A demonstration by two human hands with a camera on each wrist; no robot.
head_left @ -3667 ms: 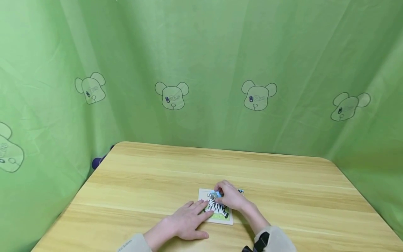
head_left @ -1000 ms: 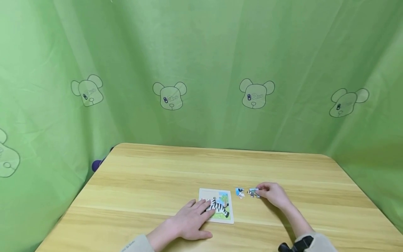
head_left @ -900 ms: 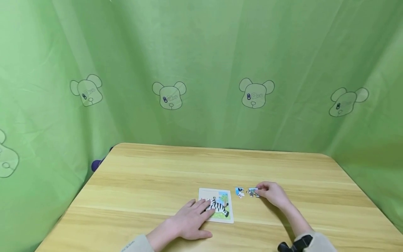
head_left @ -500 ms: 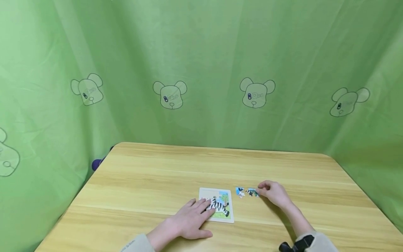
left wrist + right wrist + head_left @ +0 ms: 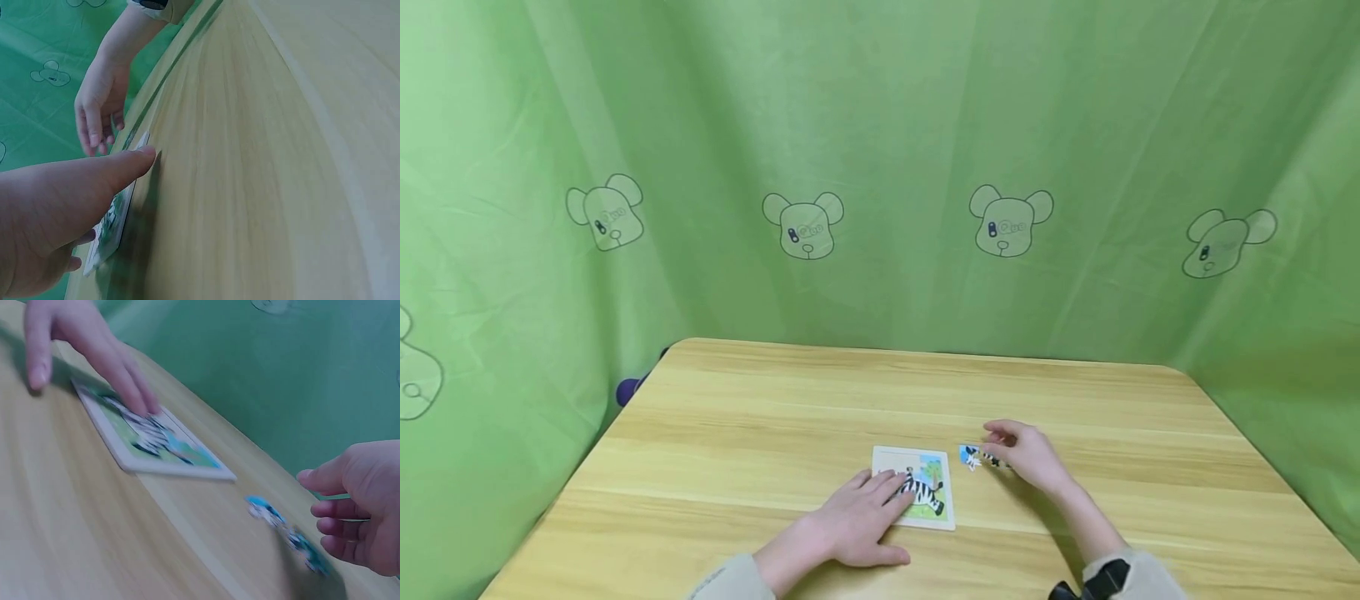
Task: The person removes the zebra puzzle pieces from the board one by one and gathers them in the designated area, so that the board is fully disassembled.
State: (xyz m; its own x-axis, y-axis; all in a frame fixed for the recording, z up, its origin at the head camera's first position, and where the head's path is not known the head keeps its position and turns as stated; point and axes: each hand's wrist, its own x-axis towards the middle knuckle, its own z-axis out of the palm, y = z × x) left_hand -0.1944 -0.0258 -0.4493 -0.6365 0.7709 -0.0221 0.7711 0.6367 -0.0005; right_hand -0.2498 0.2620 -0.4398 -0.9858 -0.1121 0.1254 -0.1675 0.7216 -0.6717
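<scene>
My left hand (image 5: 861, 521) lies with fairly straight fingers on a small white-framed jigsaw board (image 5: 950, 504) showing a zebra on grass with a tree. Its fingers cover part of the board's left side. To the right of the board, a puzzle piece (image 5: 970, 456) with a zebra's head lies on the table. Close beside it is a second piece (image 5: 305, 551), partly covered by my right hand (image 5: 1030, 456) in the head view. That hand hovers over the pieces, fingers loosely bent; the right wrist view shows nothing held and a gap above the pieces.
The wooden table (image 5: 760, 417) extends on all sides of the board. A green curtain (image 5: 880, 125) with printed bear heads hangs behind and beside it. A purple object (image 5: 627, 391) shows past the table's left edge. A black strap (image 5: 1105, 578) circles my right wrist.
Since the first frame, my right hand has left the board and gone right to the loose pieces. It now lifts slightly left, off the second piece. My left hand stays on the board.
</scene>
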